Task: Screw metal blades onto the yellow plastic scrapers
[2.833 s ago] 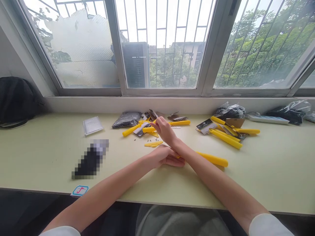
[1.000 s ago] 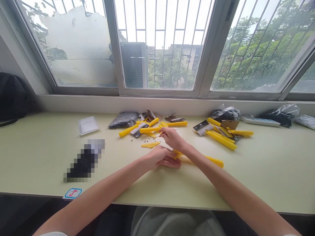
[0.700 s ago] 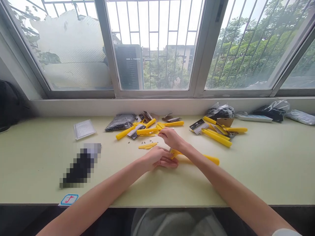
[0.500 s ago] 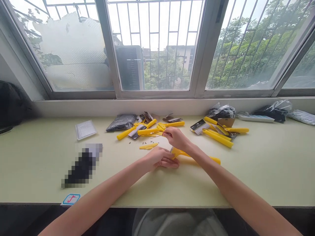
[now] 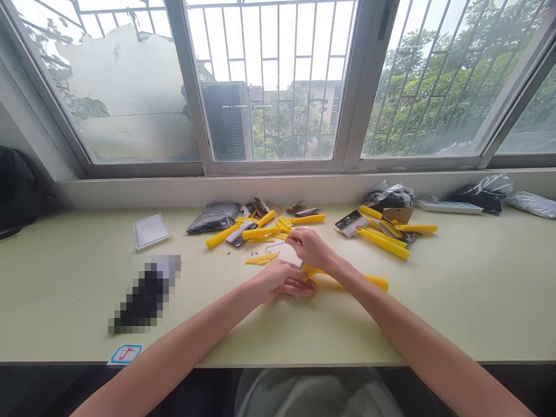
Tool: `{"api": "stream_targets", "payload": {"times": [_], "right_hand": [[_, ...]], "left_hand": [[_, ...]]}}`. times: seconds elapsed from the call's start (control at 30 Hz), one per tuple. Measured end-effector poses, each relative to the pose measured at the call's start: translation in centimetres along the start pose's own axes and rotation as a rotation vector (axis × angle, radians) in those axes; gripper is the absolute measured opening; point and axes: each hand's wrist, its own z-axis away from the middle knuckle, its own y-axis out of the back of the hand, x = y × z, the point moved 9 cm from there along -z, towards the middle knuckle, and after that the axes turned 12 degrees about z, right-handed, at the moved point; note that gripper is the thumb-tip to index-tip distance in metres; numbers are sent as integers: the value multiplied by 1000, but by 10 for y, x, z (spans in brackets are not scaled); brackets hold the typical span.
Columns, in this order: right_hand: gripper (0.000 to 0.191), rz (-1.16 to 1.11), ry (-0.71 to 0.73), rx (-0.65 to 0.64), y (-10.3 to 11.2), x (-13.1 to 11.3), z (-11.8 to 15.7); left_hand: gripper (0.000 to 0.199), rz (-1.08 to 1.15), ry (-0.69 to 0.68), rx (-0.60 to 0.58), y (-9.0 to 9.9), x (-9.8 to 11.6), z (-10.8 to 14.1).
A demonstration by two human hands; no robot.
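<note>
My left hand [image 5: 284, 280] rests on the table, its fingers closed around the head of a yellow-handled scraper [image 5: 376, 282]. The scraper's handle points right, partly hidden beneath my right forearm. Above it, my right hand [image 5: 309, 244] pinches a thin metal hex key [image 5: 276, 245], whose bent end points left over the table. Several tiny screws [image 5: 256, 253] lie just left of the key. Near them is a flat yellow plastic piece [image 5: 261, 259].
Behind my hands lie more yellow-handled tools [image 5: 260, 233] with cardboard labels and a black plastic packet [image 5: 214, 218]. Another pile of yellow tools [image 5: 384, 243] is at the right. A clear plastic case [image 5: 151, 231] sits at left; bagged items line the window side.
The hex key in my right hand has swung slightly, so more of it shows, with its bent end lower. My left hand and the scraper stay almost in place.
</note>
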Motion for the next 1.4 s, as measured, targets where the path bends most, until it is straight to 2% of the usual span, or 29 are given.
{"api": "stream_targets", "payload": {"times": [0.17,0.3,0.47,0.57,0.67,0.77,0.87,1.03,1.27,1.4], "right_hand": [[24,-17,-26,43,16,-1,-3],[19,-89,-73,110,49,4,7],[22,-116,-197,78,91,26,56],[27,-124,-271,18,101,40,89],[30,-127,-301,-16,98,47,110],[32,-154,-305,-27,88,47,116],[32,-184,-294,-28,80,44,113],[32,-177,-270,-25,82,39,110],[35,-219,-389,35,76,59,115],[36,-227,-375,-23,66,50,103]], "left_hand": [[11,-21,-2,-13,1,-1,0],[14,-52,-27,-42,-2,1,3],[16,-33,8,7,-1,1,3],[14,28,22,32,-1,1,4],[12,56,24,44,-2,1,5],[13,44,16,44,-3,2,6],[15,28,10,47,-2,2,6],[16,24,7,53,-1,3,5],[14,26,-3,41,-1,2,4],[16,19,-9,34,-1,2,3]]}}
